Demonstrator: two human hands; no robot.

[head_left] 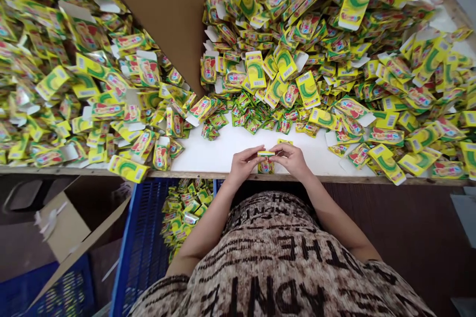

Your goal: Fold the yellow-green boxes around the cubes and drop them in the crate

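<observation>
Between my two hands, at the table's front edge, is a small yellow-and-green printed carton (266, 166). My left hand (245, 161) pinches its upper left corner with thumb and fingers. On the other side, my right hand (292, 159) grips the upper right corner in the same way. The carton's top edge lies between the fingertips; whether its flap is closed I cannot tell. Just behind my right fingers lies another yellow piece (285, 141), partly hidden. Beyond my hands, small green sachets (253, 111) are heaped on the white tabletop (208, 151).
Yellow cartons (308, 89) pile high at the back and right, and more cartons (111, 109) cover the left side. A brown cardboard divider (167, 10) stands between the piles. Below the edge, a blue crate (136, 228) holds filled cartons (186, 210). A cardboard box (70, 223) sits lower left.
</observation>
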